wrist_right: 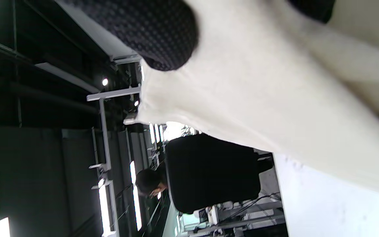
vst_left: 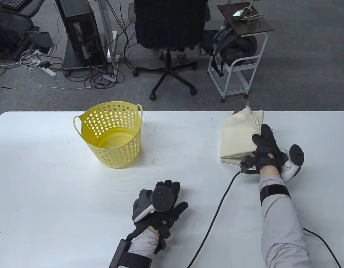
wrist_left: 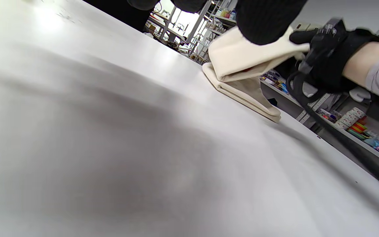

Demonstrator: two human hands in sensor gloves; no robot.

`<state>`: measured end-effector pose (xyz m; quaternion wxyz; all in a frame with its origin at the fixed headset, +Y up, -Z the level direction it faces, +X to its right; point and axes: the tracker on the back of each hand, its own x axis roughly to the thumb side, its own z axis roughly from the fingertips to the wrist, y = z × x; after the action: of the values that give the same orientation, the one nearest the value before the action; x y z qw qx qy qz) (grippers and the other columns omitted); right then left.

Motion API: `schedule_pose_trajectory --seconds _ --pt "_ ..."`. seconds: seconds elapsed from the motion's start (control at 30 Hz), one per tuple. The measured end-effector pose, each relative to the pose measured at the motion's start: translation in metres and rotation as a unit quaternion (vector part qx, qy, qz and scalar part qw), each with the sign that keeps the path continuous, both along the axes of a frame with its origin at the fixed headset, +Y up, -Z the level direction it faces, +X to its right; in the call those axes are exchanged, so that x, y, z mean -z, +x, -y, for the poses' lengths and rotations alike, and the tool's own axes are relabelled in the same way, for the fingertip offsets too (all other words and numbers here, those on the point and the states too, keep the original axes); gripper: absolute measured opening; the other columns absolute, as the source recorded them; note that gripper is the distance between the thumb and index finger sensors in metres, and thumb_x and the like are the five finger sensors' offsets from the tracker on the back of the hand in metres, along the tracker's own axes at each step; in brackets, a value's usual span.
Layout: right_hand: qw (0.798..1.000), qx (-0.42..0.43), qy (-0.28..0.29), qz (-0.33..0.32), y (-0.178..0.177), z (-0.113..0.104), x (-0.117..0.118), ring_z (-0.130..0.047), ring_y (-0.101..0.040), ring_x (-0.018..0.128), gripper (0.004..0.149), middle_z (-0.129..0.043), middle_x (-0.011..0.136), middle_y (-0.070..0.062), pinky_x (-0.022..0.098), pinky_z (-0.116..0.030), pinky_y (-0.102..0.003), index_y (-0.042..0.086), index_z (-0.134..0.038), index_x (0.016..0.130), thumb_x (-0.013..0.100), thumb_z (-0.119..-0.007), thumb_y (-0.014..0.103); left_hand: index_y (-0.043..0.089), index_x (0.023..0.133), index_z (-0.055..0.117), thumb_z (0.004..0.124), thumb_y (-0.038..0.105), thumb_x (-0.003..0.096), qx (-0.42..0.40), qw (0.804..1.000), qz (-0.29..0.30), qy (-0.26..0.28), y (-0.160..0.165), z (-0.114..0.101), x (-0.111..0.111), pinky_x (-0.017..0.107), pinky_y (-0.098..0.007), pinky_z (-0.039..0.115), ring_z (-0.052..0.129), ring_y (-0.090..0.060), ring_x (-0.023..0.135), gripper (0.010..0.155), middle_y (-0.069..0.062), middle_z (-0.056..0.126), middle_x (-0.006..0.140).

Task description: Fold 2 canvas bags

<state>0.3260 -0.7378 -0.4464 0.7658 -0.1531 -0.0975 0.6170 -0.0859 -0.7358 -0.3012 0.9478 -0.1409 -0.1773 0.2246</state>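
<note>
A cream canvas bag (vst_left: 237, 136), folded into a thick rectangle, lies at the table's far right. In the left wrist view its upper part (wrist_left: 242, 56) is raised above a second folded layer (wrist_left: 242, 93) on the table. My right hand (vst_left: 265, 148) grips the bag's right edge; the cloth (wrist_right: 258, 89) fills the right wrist view under a gloved fingertip (wrist_right: 150, 29). My left hand (vst_left: 163, 202) rests flat on the table near the front middle, fingers spread, holding nothing.
A yellow perforated basket (vst_left: 113, 134) with two handles stands at the table's far left-middle, nothing visible inside. A black cable (vst_left: 216, 215) runs from my right hand across the table to the front edge. An office chair (vst_left: 170, 33) and white cart (vst_left: 239, 64) stand beyond the table.
</note>
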Motion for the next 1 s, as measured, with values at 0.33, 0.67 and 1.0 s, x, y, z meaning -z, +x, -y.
schedule_pose_trajectory --seconds 0.33,0.67,1.0 --pt "0.965 -0.204 -0.161 0.02 0.044 0.016 -0.027 -0.063 -0.045 0.089 0.069 -0.048 0.106 -0.023 0.063 -0.053 -0.065 0.015 -0.039 0.107 0.049 -0.078 0.017 0.01 0.118 0.037 0.072 0.049 0.0602 -0.01 1.0 -0.007 -0.017 -0.004 0.003 0.004 0.065 -0.078 0.023 0.021 -0.053 0.106 0.078 -0.027 0.032 0.12" --pt "0.908 -0.407 -0.09 -0.055 0.01 -0.054 -0.059 -0.049 -0.052 0.093 0.066 -0.042 0.107 -0.027 0.063 -0.04 -0.072 0.011 -0.045 0.107 0.05 -0.078 0.021 0.013 0.118 0.036 0.072 0.05 0.0601 0.002 0.998 -0.012 0.069 -0.004 -0.041 -0.005 0.066 -0.077 0.022 0.02 -0.051 0.107 0.077 -0.025 0.03 0.121" --pt "0.81 -0.564 0.033 -0.157 -0.091 -0.103 -0.121 -0.031 -0.054 0.098 0.069 -0.04 0.111 -0.025 0.061 -0.022 -0.078 0.014 -0.048 0.109 0.051 -0.079 0.036 0.017 0.119 0.035 0.072 0.054 0.0586 0.094 0.963 -0.051 0.246 -0.031 -0.079 -0.028 0.064 -0.079 0.016 0.012 -0.049 0.107 0.08 -0.023 0.027 0.123"
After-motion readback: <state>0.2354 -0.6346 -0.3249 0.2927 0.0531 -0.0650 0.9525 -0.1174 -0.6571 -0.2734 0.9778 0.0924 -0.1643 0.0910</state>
